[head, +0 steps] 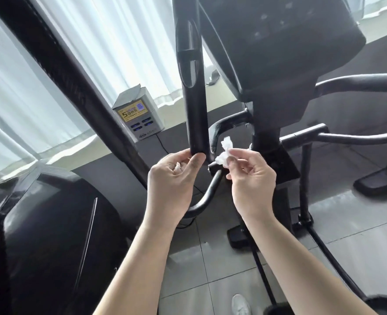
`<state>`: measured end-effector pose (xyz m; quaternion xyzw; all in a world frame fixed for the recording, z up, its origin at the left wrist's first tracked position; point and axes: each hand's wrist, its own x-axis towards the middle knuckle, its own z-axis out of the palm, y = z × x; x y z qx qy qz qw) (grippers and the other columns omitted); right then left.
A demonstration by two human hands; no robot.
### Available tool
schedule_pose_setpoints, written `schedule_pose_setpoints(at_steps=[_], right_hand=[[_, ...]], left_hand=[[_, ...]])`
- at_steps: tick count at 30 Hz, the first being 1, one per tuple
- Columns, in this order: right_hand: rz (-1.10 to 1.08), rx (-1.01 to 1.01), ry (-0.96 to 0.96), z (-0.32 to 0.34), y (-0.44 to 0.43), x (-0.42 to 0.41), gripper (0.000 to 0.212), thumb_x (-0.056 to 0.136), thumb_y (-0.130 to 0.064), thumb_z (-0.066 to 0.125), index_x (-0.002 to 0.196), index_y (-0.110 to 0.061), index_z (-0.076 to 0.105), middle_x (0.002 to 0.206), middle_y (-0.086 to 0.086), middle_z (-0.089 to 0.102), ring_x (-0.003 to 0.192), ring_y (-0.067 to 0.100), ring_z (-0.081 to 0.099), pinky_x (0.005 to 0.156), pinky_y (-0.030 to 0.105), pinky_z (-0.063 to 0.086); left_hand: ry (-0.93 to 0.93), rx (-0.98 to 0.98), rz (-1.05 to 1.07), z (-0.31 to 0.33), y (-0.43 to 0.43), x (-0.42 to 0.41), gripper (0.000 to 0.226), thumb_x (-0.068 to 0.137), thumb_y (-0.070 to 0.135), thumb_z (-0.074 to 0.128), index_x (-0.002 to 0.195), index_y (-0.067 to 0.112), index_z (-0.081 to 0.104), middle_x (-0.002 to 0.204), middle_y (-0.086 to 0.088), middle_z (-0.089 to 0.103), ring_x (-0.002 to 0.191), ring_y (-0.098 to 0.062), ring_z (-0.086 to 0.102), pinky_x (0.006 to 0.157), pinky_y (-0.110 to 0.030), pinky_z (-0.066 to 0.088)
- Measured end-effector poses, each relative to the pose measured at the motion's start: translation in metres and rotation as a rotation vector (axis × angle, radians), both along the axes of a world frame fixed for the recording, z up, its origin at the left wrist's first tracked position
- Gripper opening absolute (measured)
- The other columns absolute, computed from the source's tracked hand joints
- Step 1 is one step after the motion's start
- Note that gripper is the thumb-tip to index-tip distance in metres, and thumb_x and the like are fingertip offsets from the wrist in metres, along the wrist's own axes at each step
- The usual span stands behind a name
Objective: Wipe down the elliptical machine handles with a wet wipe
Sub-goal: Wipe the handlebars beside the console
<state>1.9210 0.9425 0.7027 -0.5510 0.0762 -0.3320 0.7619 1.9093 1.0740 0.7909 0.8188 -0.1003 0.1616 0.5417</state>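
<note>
Centre frame: right hand (249,171) pinches crumpled wet wipe (223,155) between thumb and fingertips, just right of the upright handle (193,105) lower end. Left hand (173,178) curled at that end, white scrap (177,167) tucked in its fingers.

Two bare forearms rise from the bottom edge and draw close together at mid-frame. The left hand (172,180) faces palm inward, its fingers curled round a scrap of white wipe (177,167) and its thumb raised. Just beside it, the right hand (250,176) pinches a crumpled wet wipe (224,155) between thumb and forefinger, the other fingers loosely bent.
</note>
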Motion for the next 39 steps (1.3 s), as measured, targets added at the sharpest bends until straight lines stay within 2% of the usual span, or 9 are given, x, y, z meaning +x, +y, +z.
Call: schedule_pose_setpoints(at_steps=[4,8,12,21,26,30,32,35,39], right_hand=[[0.103,-0.046,-0.182,0.011,0.012,0.003,0.025,0.099,-0.001,0.065,0.110,-0.019,0.079,0.112,-0.005,0.071,0.084,0.018,0.069,0.071,0.025,0.056],[0.064,-0.051,-0.079,0.001,0.018,0.020,0.024,0.097,0.004,0.067,0.104,-0.014,0.081,0.107,-0.001,0.072,0.094,0.018,0.070,0.085,0.029,0.055],[0.039,-0.165,0.056,-0.002,-0.003,0.041,0.020,0.096,-0.005,0.072,0.093,-0.024,0.079,0.100,0.000,0.073,0.089,0.003,0.069,0.087,0.024,0.054],[0.397,0.177,0.049,0.008,-0.016,-0.028,0.017,0.087,-0.030,0.083,0.103,-0.026,0.078,0.088,-0.002,0.076,0.075,0.010,0.064,0.071,0.026,0.049],[0.530,0.063,0.043,0.025,-0.015,-0.058,0.018,0.083,-0.037,0.081,0.092,-0.021,0.078,0.086,0.004,0.072,0.071,0.014,0.054,0.068,0.025,0.047],[0.482,-0.034,0.073,0.035,-0.018,-0.071,0.016,0.077,-0.039,0.081,0.084,-0.024,0.080,0.077,-0.003,0.072,0.062,0.004,0.056,0.066,0.016,0.049],[0.456,-0.075,0.092,0.039,-0.022,-0.074,0.016,0.073,-0.041,0.082,0.079,-0.026,0.080,0.075,-0.008,0.072,0.067,0.002,0.064,0.071,0.014,0.051],[0.485,-0.143,0.120,0.039,-0.027,-0.073,0.020,0.076,-0.041,0.079,0.080,-0.021,0.077,0.107,-0.005,0.078,0.105,0.010,0.072,0.092,0.025,0.055],[0.610,-0.138,0.103,0.042,-0.029,-0.074,0.043,0.083,-0.046,0.074,0.098,-0.007,0.066,0.125,0.006,0.074,0.118,0.028,0.070,0.096,0.039,0.060]], left_hand=[[-0.010,0.062,0.001,-0.001,0.002,0.001,0.012,0.096,0.030,0.073,0.105,0.034,0.079,0.097,0.008,0.077,0.068,0.007,0.062,0.067,-0.005,0.043],[-0.019,0.140,-0.021,0.000,0.006,0.002,0.016,0.098,0.027,0.071,0.107,0.038,0.078,0.095,0.009,0.076,0.086,0.002,0.069,0.076,-0.005,0.045],[-0.013,0.144,-0.010,0.003,0.005,0.005,0.015,0.096,0.024,0.074,0.099,0.038,0.078,0.083,0.016,0.075,0.070,0.008,0.064,0.066,-0.003,0.042],[0.065,0.034,0.066,-0.009,0.010,-0.016,0.014,0.086,0.041,0.082,0.096,0.032,0.082,0.086,0.013,0.078,0.075,-0.004,0.071,0.069,-0.011,0.050],[0.166,0.032,-0.135,-0.022,0.005,-0.043,0.018,0.079,0.048,0.085,0.090,0.033,0.081,0.067,0.021,0.067,0.055,0.006,0.055,0.055,-0.006,0.038],[0.154,0.017,-0.120,-0.022,0.016,-0.047,0.012,0.088,0.035,0.081,0.079,0.028,0.077,0.064,0.011,0.064,0.054,-0.007,0.048,0.054,-0.021,0.041],[0.178,-0.024,-0.106,-0.020,0.023,-0.047,0.014,0.091,0.034,0.076,0.080,0.026,0.074,0.061,0.006,0.056,0.052,-0.013,0.040,0.050,-0.026,0.034],[0.200,-0.083,-0.081,-0.016,0.032,-0.046,0.015,0.095,0.034,0.072,0.082,0.027,0.073,0.066,-0.003,0.060,0.057,-0.017,0.045,0.054,-0.031,0.038],[0.198,-0.099,-0.094,-0.011,0.036,-0.044,0.019,0.098,0.030,0.069,0.081,0.024,0.073,0.063,0.007,0.065,0.050,-0.004,0.048,0.049,-0.016,0.039]])
